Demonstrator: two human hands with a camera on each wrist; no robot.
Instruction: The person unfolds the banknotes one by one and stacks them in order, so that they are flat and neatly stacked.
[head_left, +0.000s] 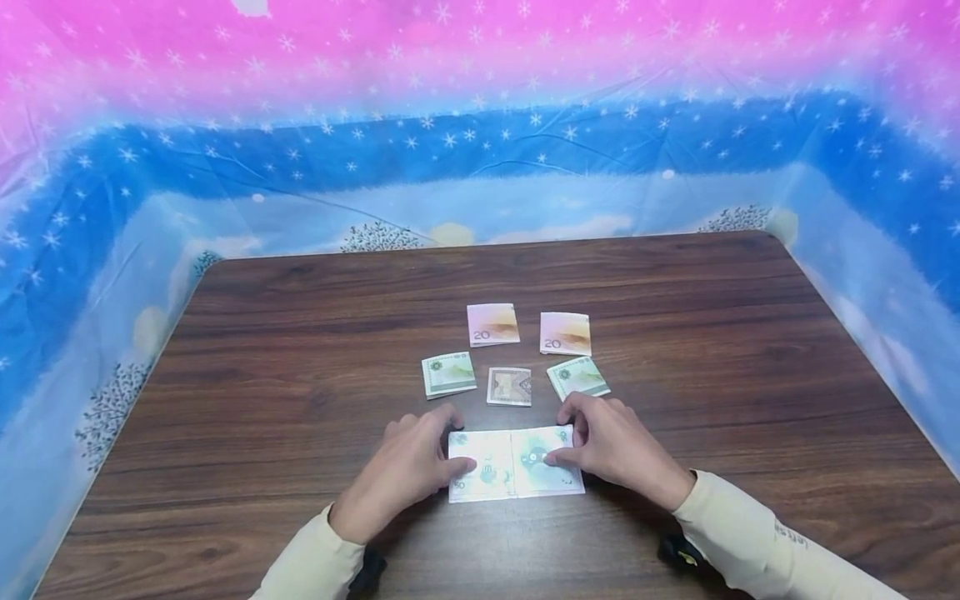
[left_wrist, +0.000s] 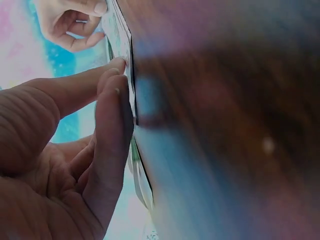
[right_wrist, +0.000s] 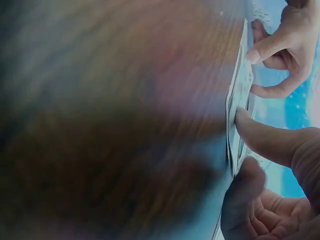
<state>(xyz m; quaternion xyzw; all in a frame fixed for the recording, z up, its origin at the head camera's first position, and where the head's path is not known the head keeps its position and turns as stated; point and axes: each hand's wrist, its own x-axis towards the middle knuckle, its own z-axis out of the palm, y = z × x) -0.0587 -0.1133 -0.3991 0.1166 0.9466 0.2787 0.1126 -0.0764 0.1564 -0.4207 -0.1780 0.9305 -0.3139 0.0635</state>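
A pale green banknote (head_left: 498,479) printed with 50 lies spread on the table, a crease running across its middle. At its left end my left hand (head_left: 408,458) pinches it, thumb on the upper face and fingers around the edge. My right hand (head_left: 617,440) grips the opposite end the same way, its thumb reaching further in toward the crease. In the right wrist view, the right thumb (right_wrist: 267,140) presses on the note while the index finger curls at its edge. The left wrist view shows the left thumb (left_wrist: 75,92) on the note's surface.
Beyond the hands lie two folded pink-orange notes marked 20 (head_left: 492,323) (head_left: 566,333). Nearer are two folded green notes (head_left: 448,374) (head_left: 577,377), with a folded brownish note (head_left: 509,388) between them. A snowflake-patterned cloth (head_left: 480,142) surrounds the dark wooden table (head_left: 300,333).
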